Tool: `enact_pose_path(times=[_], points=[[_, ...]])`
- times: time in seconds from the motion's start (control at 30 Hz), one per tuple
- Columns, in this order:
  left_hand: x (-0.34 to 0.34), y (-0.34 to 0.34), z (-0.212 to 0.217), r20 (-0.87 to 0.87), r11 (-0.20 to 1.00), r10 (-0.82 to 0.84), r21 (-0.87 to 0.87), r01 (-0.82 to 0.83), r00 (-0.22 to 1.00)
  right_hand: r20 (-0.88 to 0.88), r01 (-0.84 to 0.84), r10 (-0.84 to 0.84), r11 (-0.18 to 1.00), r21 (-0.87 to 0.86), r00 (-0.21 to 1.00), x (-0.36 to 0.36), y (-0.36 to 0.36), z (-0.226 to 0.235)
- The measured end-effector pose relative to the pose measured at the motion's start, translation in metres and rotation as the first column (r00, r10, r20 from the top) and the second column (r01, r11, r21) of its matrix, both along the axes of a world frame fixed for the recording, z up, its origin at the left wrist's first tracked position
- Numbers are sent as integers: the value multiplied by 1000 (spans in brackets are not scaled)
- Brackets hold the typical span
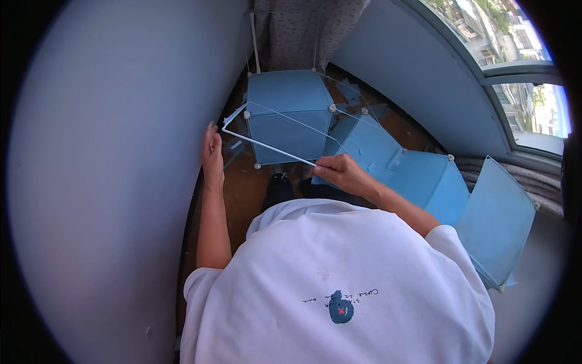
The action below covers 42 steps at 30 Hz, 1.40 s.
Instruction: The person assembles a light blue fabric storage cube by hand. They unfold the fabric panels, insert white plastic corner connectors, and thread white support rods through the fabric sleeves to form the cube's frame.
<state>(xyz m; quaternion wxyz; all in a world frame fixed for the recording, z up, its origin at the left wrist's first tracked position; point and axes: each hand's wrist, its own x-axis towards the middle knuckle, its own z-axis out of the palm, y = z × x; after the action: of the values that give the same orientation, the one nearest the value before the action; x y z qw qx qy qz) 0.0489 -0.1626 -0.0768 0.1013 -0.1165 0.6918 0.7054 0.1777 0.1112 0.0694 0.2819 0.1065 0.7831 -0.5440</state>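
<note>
My right hand (345, 174) pinches the end of a thin white wire frame (267, 147), which stretches left across the front of a blue cube (290, 136). Beside the frame's left corner, my left hand (212, 158) is raised near the wall with its fingers stretched, apparently apart from the wire. White connectors (332, 108) mark the corners of the cube, which stands on the floor just beyond my feet. Whether any film fills the frame is hard to tell.
More blue panelled cubes (424, 176) stand to the right, by a tilted panel (498, 221). A pale wall (115, 182) rises close on the left; a curtain (297, 36) hangs at the back. Blue film scraps (348, 91) lie on the brown floor. A window (533, 109) is at upper right.
</note>
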Motion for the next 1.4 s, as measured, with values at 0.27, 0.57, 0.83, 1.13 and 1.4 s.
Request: enact_pose_path(times=[0.27,0.57,0.83,1.13,1.4], points=[[-9,16,0,-75,979,-48,195,62,996,-16,35,-37,992,-120,999,1,6,4],[-19,-2,-6,-108,970,-144,181,162,984,132,172,-141,948,-267,981,15,6,2],[-15,8,16,-206,966,-155,173,191,966,224,300,-226,868,-397,948,18,11,-4],[0,-1,4,168,964,-266,59,260,949,174,229,-186,934,-273,967,14,17,-9],[9,20,38,-54,842,-486,239,484,872,87,130,-116,973,-191,989,-4,12,-10]])
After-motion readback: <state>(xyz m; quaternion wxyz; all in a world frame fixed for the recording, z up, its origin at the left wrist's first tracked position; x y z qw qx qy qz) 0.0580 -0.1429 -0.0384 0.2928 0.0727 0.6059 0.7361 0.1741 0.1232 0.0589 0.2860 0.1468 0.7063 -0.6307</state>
